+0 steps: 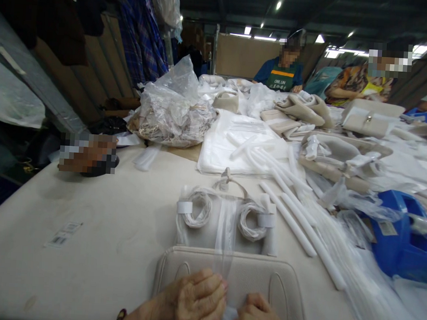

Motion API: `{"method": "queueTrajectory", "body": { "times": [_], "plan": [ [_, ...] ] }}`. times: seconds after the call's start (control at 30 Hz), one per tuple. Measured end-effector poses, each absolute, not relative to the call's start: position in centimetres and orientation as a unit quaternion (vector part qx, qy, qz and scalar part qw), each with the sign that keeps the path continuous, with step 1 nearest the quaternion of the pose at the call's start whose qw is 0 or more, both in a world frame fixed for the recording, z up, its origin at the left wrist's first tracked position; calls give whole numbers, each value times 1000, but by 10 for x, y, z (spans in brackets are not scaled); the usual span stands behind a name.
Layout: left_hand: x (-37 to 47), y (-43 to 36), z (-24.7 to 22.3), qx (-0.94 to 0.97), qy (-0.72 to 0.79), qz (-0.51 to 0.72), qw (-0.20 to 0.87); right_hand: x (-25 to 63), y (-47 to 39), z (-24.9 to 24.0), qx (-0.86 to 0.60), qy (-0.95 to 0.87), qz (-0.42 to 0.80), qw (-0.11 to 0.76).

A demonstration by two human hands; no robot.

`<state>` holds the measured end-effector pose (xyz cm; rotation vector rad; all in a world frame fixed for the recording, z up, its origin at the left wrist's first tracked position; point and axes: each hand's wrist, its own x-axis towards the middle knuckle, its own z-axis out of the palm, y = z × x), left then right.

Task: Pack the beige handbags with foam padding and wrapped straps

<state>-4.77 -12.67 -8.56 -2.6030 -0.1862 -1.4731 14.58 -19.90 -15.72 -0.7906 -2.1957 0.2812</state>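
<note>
A light beige handbag (253, 268) lies in front of me, its flap side near and its back part stretched away from me. A clear plastic strip (225, 228) runs down its middle, over the flap edge. My left hand (203, 297) is closed in a pinch on this strip above the bag. Lower right, my right hand (258, 317) is curled, its fingertips at a whitish piece of plastic (228, 319) between the hands. Two coiled straps in plastic, one a left coil (199, 207) and one a right coil (252, 221), carry white bands.
White foam tubes (296, 223) lie right of the bag, near a blue plastic container (404, 234). Behind are stacked white sheets (221, 146), a plastic-covered heap of cords (175, 124) and more beige bags (371, 116). Two people (283, 77) work across the table. A label (64, 234) lies left.
</note>
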Motion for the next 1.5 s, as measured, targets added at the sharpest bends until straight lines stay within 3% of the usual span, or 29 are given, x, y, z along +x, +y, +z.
{"method": "queueTrajectory", "body": {
  "times": [0.2, 0.43, 0.57, 0.73, 1.5],
  "plan": [
    [-50, -136, -74, -914, -93, -393, 43, 140, -196, -157, -314, -856, 108, 397],
    [-29, -127, -75, -925, -88, -367, 55, 180, -183, -88, -345, -854, 105, 376],
    [-18, -118, -73, -930, -89, -351, 65, 178, -173, -70, -330, -842, 83, 419],
    [-16, -117, -73, -925, -80, -363, 82, 174, -179, -69, -340, -854, 77, 387],
    [-16, -131, -72, -928, -60, -341, 138, 176, -182, -78, -314, -839, 130, 425]
  ]
}}
